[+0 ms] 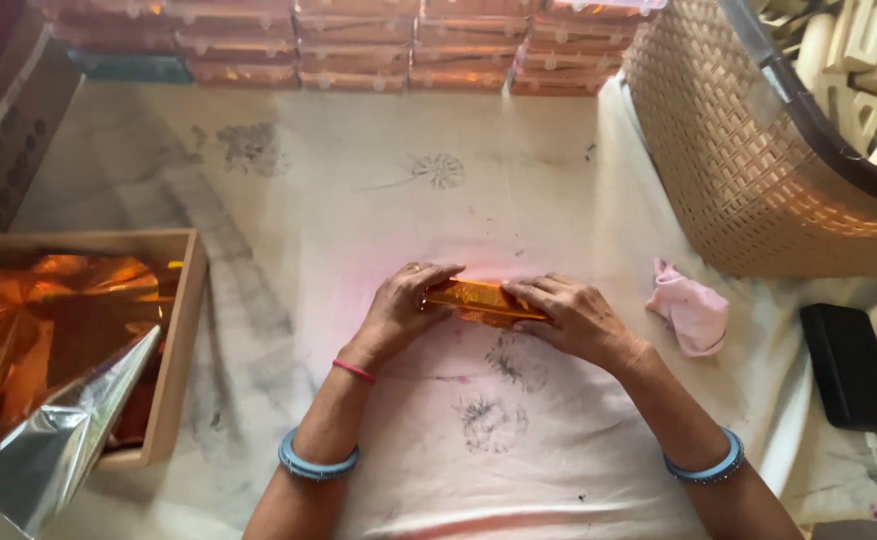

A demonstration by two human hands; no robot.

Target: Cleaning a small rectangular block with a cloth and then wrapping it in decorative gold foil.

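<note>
Stacked orange foil-wrapped boxes (359,45) line the far edge; left hand (399,310) and right hand (569,315) pinch a small orange foil-wrapped bar (474,298) between them.

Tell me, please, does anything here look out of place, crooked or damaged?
Nothing looks damaged. Both the left hand and right hand press an orange foil-wrapped block flat on the cloth. Only the loose foil sheet hangs crumpled over the wooden box edge, and a pink rag lies bunched.

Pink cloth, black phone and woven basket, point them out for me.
pink cloth (694,312), head view, middle of the crumpled fabric
black phone (851,366), head view, centre of its back
woven basket (729,150), head view, its outer woven wall
</note>
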